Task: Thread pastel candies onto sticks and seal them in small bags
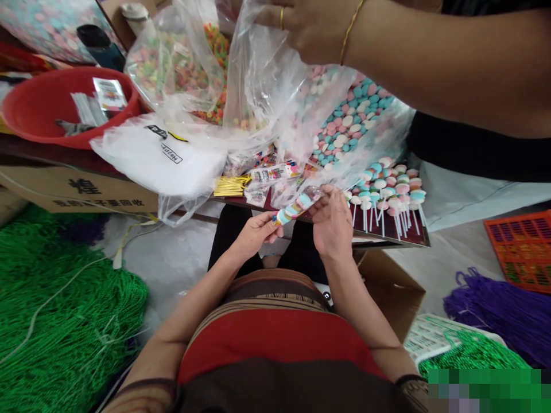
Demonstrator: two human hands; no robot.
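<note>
Dark red tabletop (422, 236), cluttered work area, green strands (64, 298) heaped on the floor at left and purple strands (486, 310) at right. Wrapped candy stick (293, 210) is held up at the near table edge, in front of the torso, tilted with its right end higher, between both hands. Left hand (255, 235): thumb and fingers pinching the lower end. Right hand (333, 223): fingers curled at the upper end, by the loose clear film; can't tell if they're gripping film or just touching.

Nearby: yellow ties (230, 186) and printed bags (275, 172) just left of the work, bare candy sticks (402, 188) fanned at the right corner. Open bag of tablet candies (344, 126) behind, co-worker's hand (297, 28) over the plastic beyond it.

Handling notes, my call: keep left as the anchor, light pinch, since the candy looks soft and would likely dent. Let right do the fine work, on film only. Keep the stack in line with the wrapper so pieces don't snag the film. Hold it over the table edge, not the lap. Watch the right elbow side: sticks overhang there, easy to knock.
</note>
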